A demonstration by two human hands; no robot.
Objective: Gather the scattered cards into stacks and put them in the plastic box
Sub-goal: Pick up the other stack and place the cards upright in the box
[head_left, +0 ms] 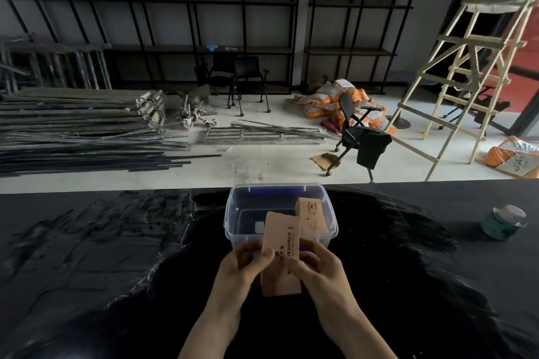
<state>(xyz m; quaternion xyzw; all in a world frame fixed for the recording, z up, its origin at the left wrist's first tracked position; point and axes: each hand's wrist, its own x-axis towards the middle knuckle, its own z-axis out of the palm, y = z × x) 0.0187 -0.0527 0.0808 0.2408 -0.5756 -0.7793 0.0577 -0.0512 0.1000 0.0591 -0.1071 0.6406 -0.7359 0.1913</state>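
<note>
Hands (284, 264) grip card stack (281, 253); black table (87, 256), ladder (466, 67) behind.

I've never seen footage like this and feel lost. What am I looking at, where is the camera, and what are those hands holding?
There is no machine here. One camera sits on a person's head, looking forward and down, so you see their own two bare hands. The left hand and right hand together hold a stack of pink cards above a black table. Just beyond stands a clear plastic box with another stack of cards leaning inside. A small jar sits far right. Behind is a room with chairs, a ladder and building materials.
</note>
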